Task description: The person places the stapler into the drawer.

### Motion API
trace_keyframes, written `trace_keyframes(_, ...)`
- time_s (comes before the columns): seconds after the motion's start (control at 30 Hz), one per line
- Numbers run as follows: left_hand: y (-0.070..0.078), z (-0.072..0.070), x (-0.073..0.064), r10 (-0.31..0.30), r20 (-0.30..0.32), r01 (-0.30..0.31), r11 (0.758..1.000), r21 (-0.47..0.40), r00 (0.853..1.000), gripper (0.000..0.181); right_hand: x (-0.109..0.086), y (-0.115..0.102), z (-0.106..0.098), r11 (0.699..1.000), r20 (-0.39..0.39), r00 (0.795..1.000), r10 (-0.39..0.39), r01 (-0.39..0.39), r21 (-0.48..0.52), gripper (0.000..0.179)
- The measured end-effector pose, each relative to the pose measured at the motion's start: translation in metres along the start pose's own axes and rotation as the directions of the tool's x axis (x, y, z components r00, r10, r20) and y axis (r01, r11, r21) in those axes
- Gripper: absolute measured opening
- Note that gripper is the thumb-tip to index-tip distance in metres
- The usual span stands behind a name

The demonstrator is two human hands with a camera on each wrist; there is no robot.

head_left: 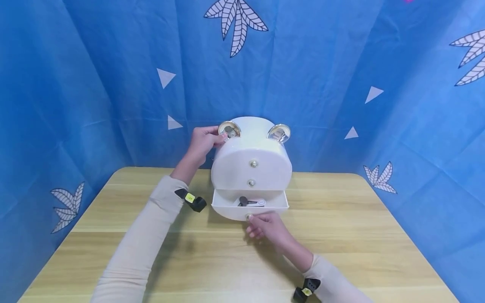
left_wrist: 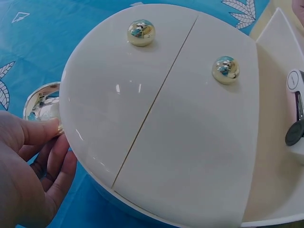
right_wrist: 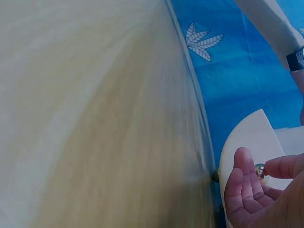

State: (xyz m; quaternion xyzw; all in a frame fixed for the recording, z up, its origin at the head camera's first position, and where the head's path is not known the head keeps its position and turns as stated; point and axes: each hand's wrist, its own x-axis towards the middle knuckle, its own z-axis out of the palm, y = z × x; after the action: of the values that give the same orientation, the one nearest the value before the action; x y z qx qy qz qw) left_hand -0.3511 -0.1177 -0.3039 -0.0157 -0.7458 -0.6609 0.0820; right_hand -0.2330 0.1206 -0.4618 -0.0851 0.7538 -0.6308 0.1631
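A glossy white drawer box (head_left: 250,143) with a rounded top and two gold ears stands at the back of the table. My left hand (head_left: 202,142) grips its left ear (head_left: 229,128) between thumb and fingers, also seen close up in the left wrist view. At the front, the bottom drawer (head_left: 227,212) is pulled out. The thumb and a finger of my right hand (head_left: 270,229) pinch this drawer's gold knob (right_wrist: 259,170). Inside it lie a white piece (left_wrist: 294,80) with a grey mark and a dark round-ended piece (left_wrist: 295,133). The two upper drawer fronts are closed, each with a gold knob.
The box rests on a light wooden table (head_left: 333,235). A blue curtain (head_left: 322,75) with leaf and triangle prints hangs close behind it and along both sides. The right ear (head_left: 279,133) sticks out from the box top.
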Motion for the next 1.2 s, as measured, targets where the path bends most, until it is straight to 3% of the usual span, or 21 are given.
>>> trace_keyframes(0.7,0.007,-0.007,0.0,-0.045,-0.003,0.045,0.999,-0.014,0.999,0.035,0.043,-0.009,0.003,1.0,-0.095,0.995,-0.01,0.012,0.017,0.029)
trace_keyframes(1.2,0.01,-0.01,-0.005,-0.046,0.034,0.043,0.994,0.103,0.998,0.032,0.043,-0.013,0.002,1.0,-0.077,0.997,0.012,-0.011,0.014,0.031)
